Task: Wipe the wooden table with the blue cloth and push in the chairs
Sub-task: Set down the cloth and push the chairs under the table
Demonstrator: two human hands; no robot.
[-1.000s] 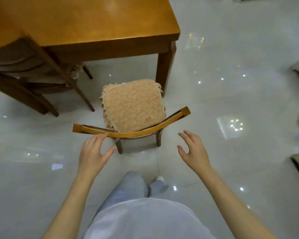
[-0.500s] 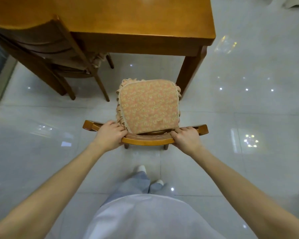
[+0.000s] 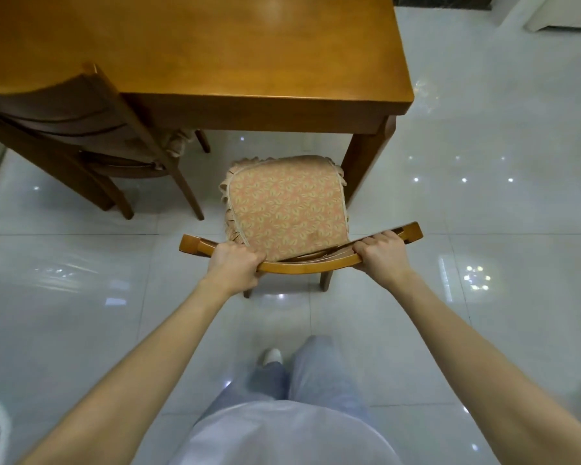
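Observation:
The wooden table [image 3: 249,62] fills the top of the view, its near right leg [image 3: 363,162] standing beside the chair. A wooden chair with an orange patterned cushion [image 3: 287,206] stands in front of the table's near edge, the seat's front just under that edge. My left hand [image 3: 233,266] grips the left part of the chair's curved backrest [image 3: 309,266]. My right hand [image 3: 379,255] grips the backrest's right part. No blue cloth is in view.
A second wooden chair [image 3: 81,129] is tucked partly under the table at the left, its legs reaching toward the cushioned chair. Glossy white floor tiles [image 3: 483,213] surround everything. My legs and one shoe [image 3: 272,357] are below the chair.
Both hands went from open above the backrest to gripping it. The chair has turned square to the table and now sits closer to its edge.

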